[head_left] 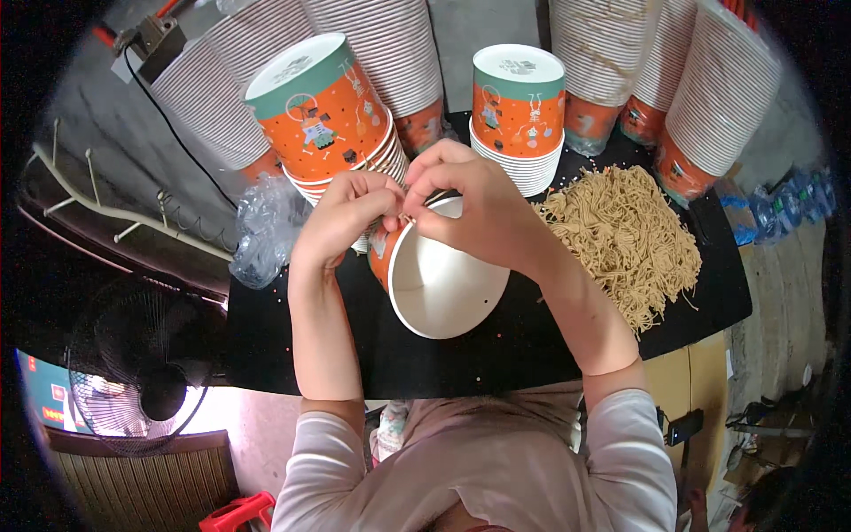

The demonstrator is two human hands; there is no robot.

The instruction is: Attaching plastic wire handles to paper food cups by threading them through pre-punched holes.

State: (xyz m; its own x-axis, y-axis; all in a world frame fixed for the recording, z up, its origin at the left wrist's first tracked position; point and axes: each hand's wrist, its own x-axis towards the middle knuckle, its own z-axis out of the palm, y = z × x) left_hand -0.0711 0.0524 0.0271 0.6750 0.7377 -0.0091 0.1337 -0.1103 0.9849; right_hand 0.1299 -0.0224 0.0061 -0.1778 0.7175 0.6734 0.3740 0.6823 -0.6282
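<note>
A white-lined paper bucket (448,288) with an orange outside lies tilted on the black table, its mouth facing me. At its upper left rim my left hand (347,215) is closed, thumb and fingers pinched on a thin tan cord (406,219). My right hand (474,199) comes over the rim from the other side, its fingertips also pinched on the cord. Most of the cord is hidden by my fingers. To the right lies a loose heap of tan cords (625,239).
Upside-down orange and green bucket stacks stand behind my left hand (315,124) and right hand (519,111). Tall wrapped stacks (381,53) line the back. Crumpled clear plastic (266,230) sits at the table's left; a fan (142,381) stands beyond its edge.
</note>
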